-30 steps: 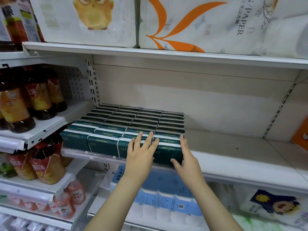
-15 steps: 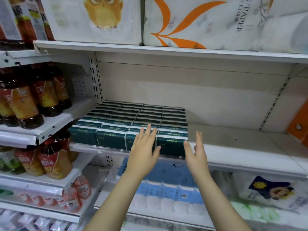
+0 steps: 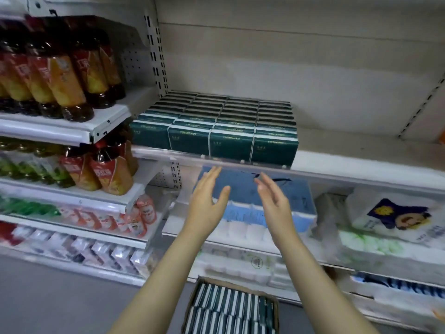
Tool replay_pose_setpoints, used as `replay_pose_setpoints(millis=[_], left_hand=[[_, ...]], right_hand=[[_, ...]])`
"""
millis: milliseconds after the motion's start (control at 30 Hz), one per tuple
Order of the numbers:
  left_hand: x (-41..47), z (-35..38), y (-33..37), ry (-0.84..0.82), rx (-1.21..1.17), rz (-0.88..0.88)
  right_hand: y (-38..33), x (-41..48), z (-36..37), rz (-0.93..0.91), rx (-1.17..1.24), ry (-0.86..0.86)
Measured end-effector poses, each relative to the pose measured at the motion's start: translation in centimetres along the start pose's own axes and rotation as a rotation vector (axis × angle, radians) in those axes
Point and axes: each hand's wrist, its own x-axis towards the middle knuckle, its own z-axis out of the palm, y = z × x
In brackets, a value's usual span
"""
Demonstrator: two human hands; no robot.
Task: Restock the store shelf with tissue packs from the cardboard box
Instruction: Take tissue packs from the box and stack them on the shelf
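Several dark green tissue packs (image 3: 216,126) stand in tight rows on the left part of the white store shelf (image 3: 349,165). Below the shelf's front edge, my left hand (image 3: 207,203) and my right hand (image 3: 272,203) hang in the air with straight fingers, palms facing each other, holding nothing. On the floor at the bottom of the view sits the cardboard box (image 3: 190,302), filled with more green-and-white tissue packs (image 3: 231,309).
Bottled drinks (image 3: 60,75) fill the shelves on the left. Blue toilet-roll packs (image 3: 272,201) and white tissue bags (image 3: 395,220) lie on the lower shelves. The green packs' shelf is bare to their right. Grey floor (image 3: 60,297) lies left of the box.
Both hands have left the front row of green packs and dropped below the shelf edge. My view has tilted down, bringing the cardboard box on the floor into sight.
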Motion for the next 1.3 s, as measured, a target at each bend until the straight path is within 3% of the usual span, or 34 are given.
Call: replay_pose_setpoints(millis=[300, 667, 900, 1033, 1167, 1300], left_hand=[[-7.9, 3.4, -8.8, -0.075, 0.039, -0.288], [-21.8, 13.2, -20.8, -0.327, 0.077, -0.851], [-29.0, 22.0, -29.9, -0.439, 0.048, -1.09], [-31.7, 26.7, -35.6, -0.441, 0.019, -1.211], [-34.3, 30.1, -40.9, -0.431, 0.037, -1.26], [-36.7, 32.4, -45.3, -0.393, 0.046, -1.303]], right_hand=[[11.4, -4.4, -0.4, 0.312, -0.168, -0.129], [29.3, -11.8, -4.1, 0.838, -0.479, -0.438], [42.8, -15.7, -5.2, 1.133, -0.498, -0.442], [50.7, -17.9, -4.5, 1.183, -0.54, -0.557], [57.6, -19.3, -3.0, 1.116, -0.627, -0.73], [64.0, -20.1, -2.3, 0.687, -0.986, -1.06]])
